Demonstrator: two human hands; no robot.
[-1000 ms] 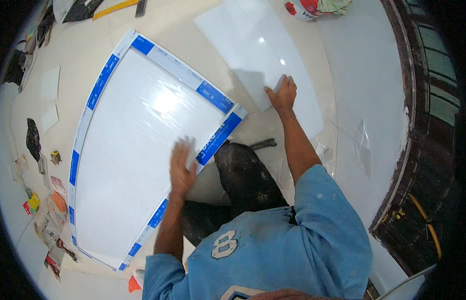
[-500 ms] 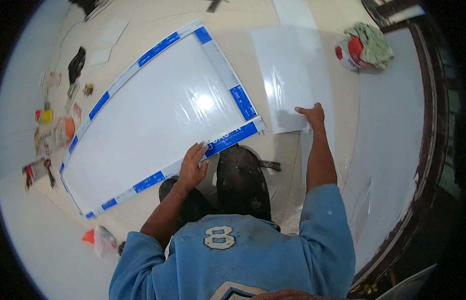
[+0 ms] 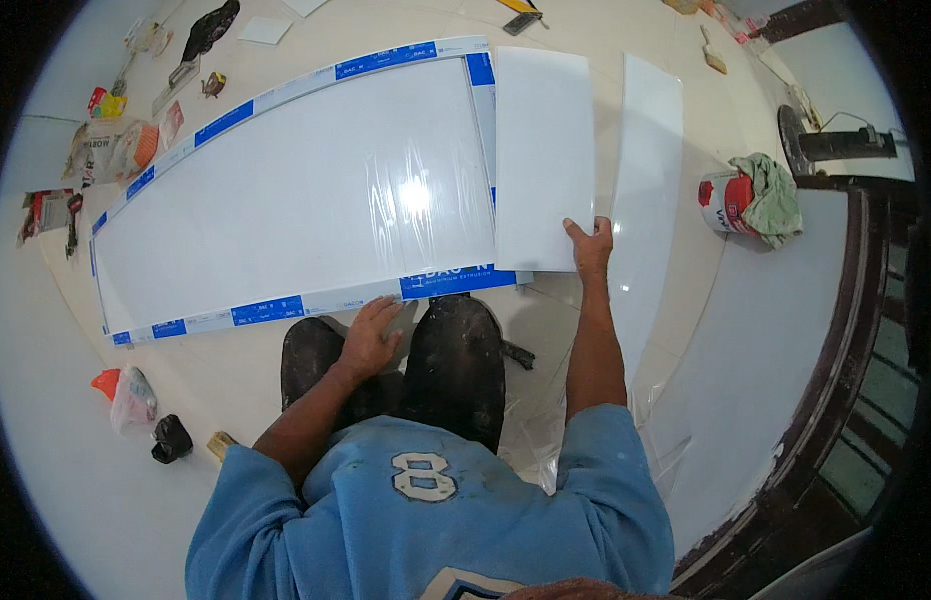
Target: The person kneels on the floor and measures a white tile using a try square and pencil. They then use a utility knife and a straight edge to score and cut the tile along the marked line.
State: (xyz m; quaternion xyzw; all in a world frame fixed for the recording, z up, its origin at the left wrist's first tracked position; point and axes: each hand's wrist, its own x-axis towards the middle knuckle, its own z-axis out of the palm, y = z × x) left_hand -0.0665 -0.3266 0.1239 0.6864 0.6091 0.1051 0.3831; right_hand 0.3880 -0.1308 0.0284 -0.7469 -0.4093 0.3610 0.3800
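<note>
A large tapered white panel (image 3: 275,200) with plastic film and a blue-and-white taped frame lies before my knees. My left hand (image 3: 373,340) is open, its fingertips resting on that frame's near edge (image 3: 345,298). At the right end, my right hand (image 3: 589,242) grips the lower right corner of a smaller white rectangular panel (image 3: 543,140) between thumb and fingers; this piece sits close against the frame. A long white strip (image 3: 650,140) with a curved edge lies to its right.
A bucket (image 3: 725,200) with a green cloth (image 3: 772,200) stands right, near a dark-framed opening (image 3: 850,350). Tools, bags and scraps (image 3: 115,150) line the left wall. A brush (image 3: 712,55) lies at the back. A dark tool (image 3: 517,352) lies by my right knee; loose film (image 3: 655,440) lies right.
My right hand has brought the small white panel leftward to the frame's end, off the long strip. My left hand has stopped on the frame's edge. The view has turned rightward.
</note>
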